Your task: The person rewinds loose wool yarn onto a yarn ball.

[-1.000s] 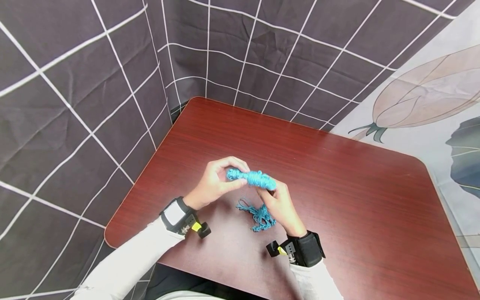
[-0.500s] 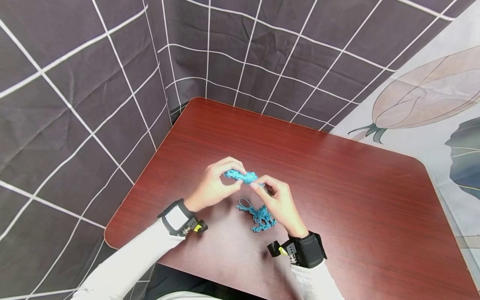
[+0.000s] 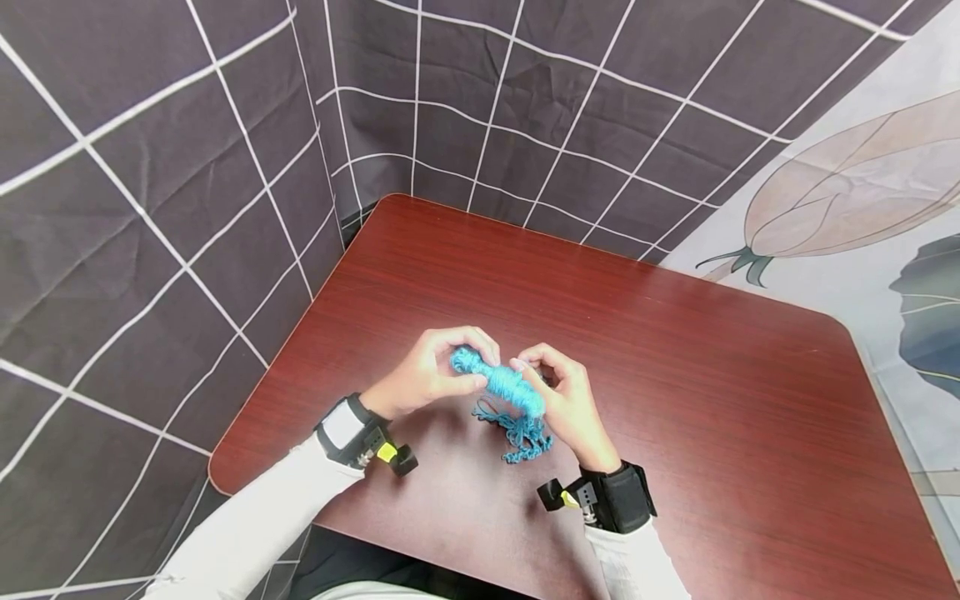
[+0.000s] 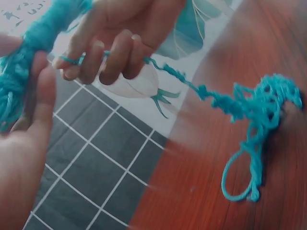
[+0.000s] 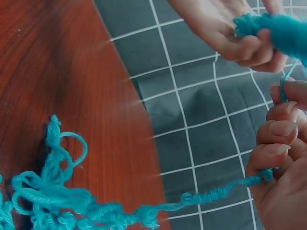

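Note:
A bundle of turquoise yarn point(image 3: 510, 385), wound narrow near one end, is held in the air by my left hand point(image 3: 420, 375), thumb on one side and fingers on the other. My right hand point(image 3: 566, 400) is just right of it. In the right wrist view a strand of yarn point(image 5: 211, 195) passes through the curled fingers of that hand and runs up to the bundle. The strand's other end leads down to a loose, kinked heap of yarn point(image 3: 527, 437) on the table. A loop point(image 4: 237, 177) sticks out of this heap in the left wrist view.
The reddish-brown table point(image 3: 675, 375) extends to the right and behind the hands. Dark grid-patterned cloth point(image 3: 525, 108) hangs along the back and left. A pale cloth with a flower print point(image 3: 847, 200) hangs at the right.
The bundle's right end swings down toward me, so it slants more and partly overlaps the heap from above. My right hand shifts slightly up and right; the heap stays put.

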The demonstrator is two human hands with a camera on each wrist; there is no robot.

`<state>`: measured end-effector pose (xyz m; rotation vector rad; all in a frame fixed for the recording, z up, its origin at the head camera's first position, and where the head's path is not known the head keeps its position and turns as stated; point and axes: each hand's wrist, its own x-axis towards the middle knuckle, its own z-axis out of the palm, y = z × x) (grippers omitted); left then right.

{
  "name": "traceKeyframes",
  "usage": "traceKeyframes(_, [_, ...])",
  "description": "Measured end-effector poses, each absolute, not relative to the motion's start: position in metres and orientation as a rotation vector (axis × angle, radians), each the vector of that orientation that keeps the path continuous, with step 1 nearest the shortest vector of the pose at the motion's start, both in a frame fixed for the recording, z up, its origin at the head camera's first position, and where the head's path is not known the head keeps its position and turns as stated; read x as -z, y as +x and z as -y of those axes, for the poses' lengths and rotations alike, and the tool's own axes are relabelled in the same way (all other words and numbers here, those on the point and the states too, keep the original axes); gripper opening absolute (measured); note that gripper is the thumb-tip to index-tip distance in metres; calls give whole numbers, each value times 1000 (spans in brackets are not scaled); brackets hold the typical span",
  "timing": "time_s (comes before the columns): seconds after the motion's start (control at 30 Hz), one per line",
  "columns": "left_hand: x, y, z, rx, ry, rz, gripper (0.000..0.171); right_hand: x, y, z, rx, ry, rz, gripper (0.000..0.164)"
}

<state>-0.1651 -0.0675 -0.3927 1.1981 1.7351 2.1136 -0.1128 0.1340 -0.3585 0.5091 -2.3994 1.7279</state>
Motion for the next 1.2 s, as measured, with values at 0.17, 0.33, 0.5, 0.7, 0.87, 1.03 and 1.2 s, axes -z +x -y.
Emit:
traceKeyframes(0.17, [390,-165,65,-2312,1032,-1848,21,360,-111,-133,-1695,541,2432,8])
traceKeyframes(0.33, [392,-165,63,-2315,976,-2147,22,360,-110,-130,-1692,540,2489,7])
traceKeyframes(0.5, [396,-165,63,-2157,1005,-2411,23,360,-110,-131,-1717,556,2471,6])
traceKeyframes(0.7, [396,-164,64,-1981,1090,-2421,23,359,-112,-132,-1717,531,2435,5])
traceKeyframes(0.87, [395,-164,66,-1962,1141,-2127,22,359,-113,-134,-1710,492,2399,5])
traceKeyframes(1.03, [393,-167,68,-2015,1175,-1881,19,364,-115,-137,-1738,507,2359,3])
traceKeyframes(1.2, [395,-167,70,-2083,1174,-1683,16,361,-114,-135,-1773,529,2378,5])
